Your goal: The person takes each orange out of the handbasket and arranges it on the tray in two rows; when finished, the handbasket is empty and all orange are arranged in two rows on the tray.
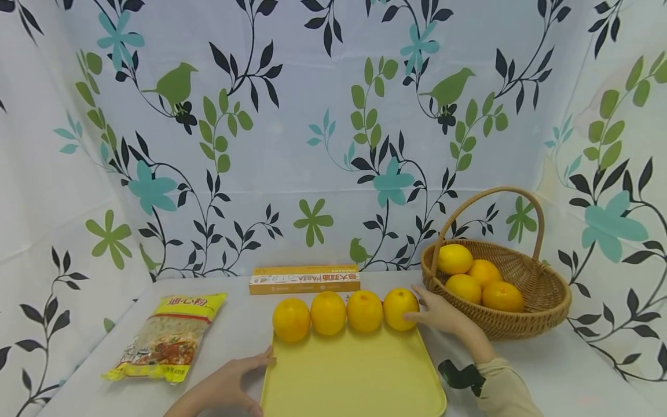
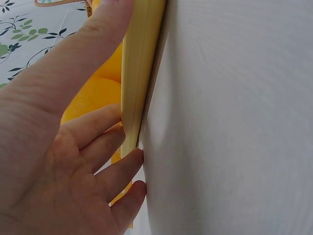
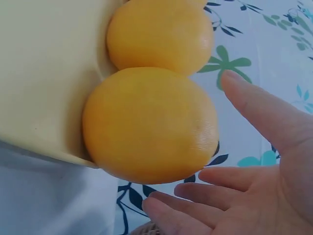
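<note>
Along the far edge of a yellow tray (image 1: 354,373) sits a row of several oranges, side by side. My right hand (image 1: 443,313) is at the rightmost orange (image 1: 400,310), its thumb and fingers spread around that side. In the right wrist view a small gap shows between the thumb and this orange (image 3: 149,125), and the fingertips lie close to its lower side; contact is unclear. My left hand (image 1: 229,379) rests against the tray's left side. Its straight fingers touch the tray's edge (image 2: 134,73) in the left wrist view, with the thumb farther along that edge.
A wicker basket (image 1: 560,298) holding several oranges (image 1: 502,296) stands at the right, behind the right forearm. Behind the row lies a pasta box (image 1: 304,281). To the left is a yellow-ended food bag (image 1: 169,336). Patterned cloth (image 1: 312,145) walls the back and sides.
</note>
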Available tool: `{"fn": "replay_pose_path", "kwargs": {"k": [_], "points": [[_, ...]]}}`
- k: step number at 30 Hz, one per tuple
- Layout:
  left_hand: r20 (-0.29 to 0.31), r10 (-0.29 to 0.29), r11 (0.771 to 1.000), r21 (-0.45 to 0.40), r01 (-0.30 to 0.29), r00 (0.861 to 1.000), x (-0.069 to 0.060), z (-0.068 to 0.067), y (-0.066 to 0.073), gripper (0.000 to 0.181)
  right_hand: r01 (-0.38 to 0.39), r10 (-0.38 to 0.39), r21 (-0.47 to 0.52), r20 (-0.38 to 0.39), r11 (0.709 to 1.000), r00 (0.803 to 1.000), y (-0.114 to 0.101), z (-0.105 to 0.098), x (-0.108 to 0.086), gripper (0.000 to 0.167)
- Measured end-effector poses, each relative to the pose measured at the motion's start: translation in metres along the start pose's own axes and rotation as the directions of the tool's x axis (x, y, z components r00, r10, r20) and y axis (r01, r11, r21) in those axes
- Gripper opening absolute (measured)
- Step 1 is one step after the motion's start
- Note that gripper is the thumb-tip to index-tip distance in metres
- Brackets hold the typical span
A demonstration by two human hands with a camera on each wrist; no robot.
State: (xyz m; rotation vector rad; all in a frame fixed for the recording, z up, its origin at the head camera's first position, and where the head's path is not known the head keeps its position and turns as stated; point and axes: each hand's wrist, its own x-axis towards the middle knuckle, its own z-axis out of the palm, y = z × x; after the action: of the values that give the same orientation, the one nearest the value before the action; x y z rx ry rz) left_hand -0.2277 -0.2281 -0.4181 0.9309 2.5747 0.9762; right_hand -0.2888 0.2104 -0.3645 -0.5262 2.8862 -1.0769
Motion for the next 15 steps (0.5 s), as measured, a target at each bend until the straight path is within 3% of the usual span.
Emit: {"fn": "replay_pose_path", "kwargs": {"k": [5,12,15], "points": [[-0.008,0.013,1.0,0.018,-0.012,1.0,0.001,-0.001,0.003,0.08,0.017,-0.017,0.014,0.007,1.0,1.0,-0.009,-0.01,-0.008,0.08],[-0.019,0.039,0.999,0.037,-0.039,0.999,0.001,0.0,0.002,0.081,0.086,-0.084,0.148,-0.014,0.985,0.996,-0.013,-0.031,-0.017,0.072],[-0.02,0.031,0.999,0.036,-0.03,0.999,0.001,0.001,0.0,0.081,0.117,-0.108,0.187,-0.057,0.975,0.992,-0.018,-0.036,-0.021,0.068]]}}
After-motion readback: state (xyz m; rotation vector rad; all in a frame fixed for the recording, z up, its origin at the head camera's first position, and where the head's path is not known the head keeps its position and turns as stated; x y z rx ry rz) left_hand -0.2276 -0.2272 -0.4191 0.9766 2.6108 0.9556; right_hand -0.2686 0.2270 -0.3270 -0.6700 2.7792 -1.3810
